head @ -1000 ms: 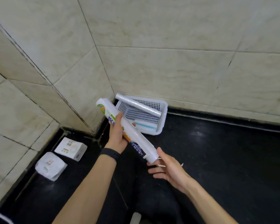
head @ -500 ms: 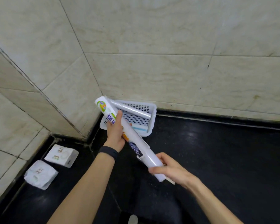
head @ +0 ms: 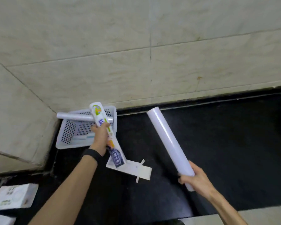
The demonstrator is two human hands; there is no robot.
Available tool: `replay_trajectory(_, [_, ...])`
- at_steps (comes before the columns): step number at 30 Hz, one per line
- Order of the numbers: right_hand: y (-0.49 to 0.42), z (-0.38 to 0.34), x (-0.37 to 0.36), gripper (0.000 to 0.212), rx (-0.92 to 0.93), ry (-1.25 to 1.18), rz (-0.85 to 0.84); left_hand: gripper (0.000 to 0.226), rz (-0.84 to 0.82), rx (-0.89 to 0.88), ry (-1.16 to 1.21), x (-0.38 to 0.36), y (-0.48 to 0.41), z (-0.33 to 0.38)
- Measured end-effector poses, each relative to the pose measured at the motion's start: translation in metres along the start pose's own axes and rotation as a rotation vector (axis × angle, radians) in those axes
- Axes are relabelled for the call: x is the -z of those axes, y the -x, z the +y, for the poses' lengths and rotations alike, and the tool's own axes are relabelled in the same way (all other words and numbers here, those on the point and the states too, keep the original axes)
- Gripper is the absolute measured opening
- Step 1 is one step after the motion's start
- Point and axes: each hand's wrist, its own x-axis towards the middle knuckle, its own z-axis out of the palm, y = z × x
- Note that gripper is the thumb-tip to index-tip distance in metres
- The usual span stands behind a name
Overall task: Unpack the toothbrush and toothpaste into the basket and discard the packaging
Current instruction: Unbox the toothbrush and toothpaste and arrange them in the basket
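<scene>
My left hand (head: 101,138) grips a long printed white box (head: 107,133) around its middle, its lower end open with flaps (head: 133,169) hanging out. My right hand (head: 196,181) holds a plain white roll (head: 167,143) by its near end; the roll is fully out of the box and points up and left over the black counter. Behind the left hand a white perforated basket (head: 68,132) sits in the wall corner. Another white roll (head: 78,117) lies across its rim, and a flat light-blue item (head: 84,137) lies on its bottom.
The black counter (head: 217,135) spreads to the right under a beige tiled wall (head: 152,62). Two white packets, one (head: 13,197) above the other (head: 0,220), lie at the lower left on the dark ledge. A black band (head: 91,154) is on my left wrist.
My right hand has pulled the white roll out of the box's lower end and swung it away to the right. The box's end flaps now hang open. The camera view shifted right.
</scene>
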Motion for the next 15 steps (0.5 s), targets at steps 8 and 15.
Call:
replay_trajectory(8, [0.011, 0.001, 0.021, 0.03, -0.007, -0.09, 0.24, 0.06, -0.572, 0.096, -0.524, -0.12, 0.063, -0.112])
replay_trajectory(15, [0.018, 0.009, 0.021, 0.037, -0.034, -0.096, 0.27, 0.081, -0.628, 0.123, -0.64, -0.129, 0.064, -0.136])
